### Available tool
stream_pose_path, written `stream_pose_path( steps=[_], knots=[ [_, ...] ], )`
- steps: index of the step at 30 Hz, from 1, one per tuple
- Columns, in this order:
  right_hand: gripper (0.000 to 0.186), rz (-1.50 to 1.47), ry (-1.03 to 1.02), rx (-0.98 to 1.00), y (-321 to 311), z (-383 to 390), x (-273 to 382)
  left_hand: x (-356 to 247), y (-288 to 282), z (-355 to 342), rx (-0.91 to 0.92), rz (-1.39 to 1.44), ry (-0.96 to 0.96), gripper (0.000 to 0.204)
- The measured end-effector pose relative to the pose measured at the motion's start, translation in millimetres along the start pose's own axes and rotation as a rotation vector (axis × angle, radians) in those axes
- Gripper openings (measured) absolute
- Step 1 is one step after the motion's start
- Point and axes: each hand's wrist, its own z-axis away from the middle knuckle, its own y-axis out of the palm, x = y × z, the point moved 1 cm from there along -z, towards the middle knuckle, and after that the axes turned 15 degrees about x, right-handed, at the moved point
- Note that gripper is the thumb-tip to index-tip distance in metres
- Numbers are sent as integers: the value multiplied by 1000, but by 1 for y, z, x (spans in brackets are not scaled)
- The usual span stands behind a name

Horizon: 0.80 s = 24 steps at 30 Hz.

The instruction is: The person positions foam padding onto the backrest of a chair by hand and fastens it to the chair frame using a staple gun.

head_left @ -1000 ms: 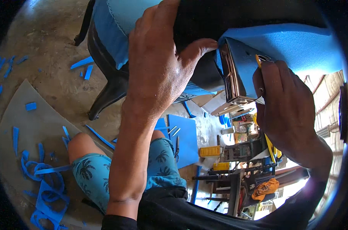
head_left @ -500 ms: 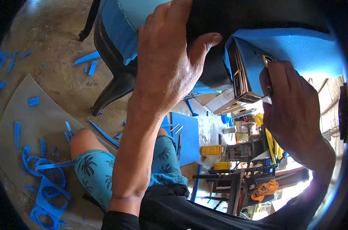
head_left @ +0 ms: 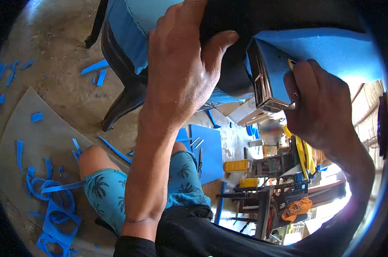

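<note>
My left hand [head_left: 181, 73] rests over the black seat part [head_left: 228, 17] of a chair, thumb out and fingers not gripping. My right hand [head_left: 316, 107] grips a metal staple gun [head_left: 269, 79] with a yellow part, held against blue foam [head_left: 331, 51] along that black part; my fingers hide much of its handle. Above and left of my left hand, light blue padding [head_left: 125, 38] with a ragged edge hangs over a dark curved chair leg [head_left: 123, 98].
A grey sheet [head_left: 31, 137] and scattered blue offcuts [head_left: 57, 214] lie on the concrete floor around my bent legs. Scissors [head_left: 200, 160] lie by a blue sheet [head_left: 211, 145]. Behind are yellow crates [head_left: 236, 166], stacked wooden furniture and an orange cloth [head_left: 296, 207].
Both hands and the staple gun shifted slightly right, then back up and left. My left thumb has lifted a little from the foam's edge. My right hand still grips the tool.
</note>
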Motion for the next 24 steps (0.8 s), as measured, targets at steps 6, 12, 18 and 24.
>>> stream_pose_path(
  steps=[6, 12, 18, 24],
  knots=[
    [34, -223, 101, -89, 2, 21, 20, 3, -1, -3, -8, -40, -11, 52],
    [23, -754, 217, -86, 26, 96, 40, -11, 7, -13, -49, -35, -12, 49],
    [24, -1079, 297, -67, 110, 127, 54, -28, 12, 8, -150, -121, -59, 16],
    [30, -1383, 388, -2, 140, 137, 60, -58, 26, -16, -56, -326, 79, 24]
  ],
)
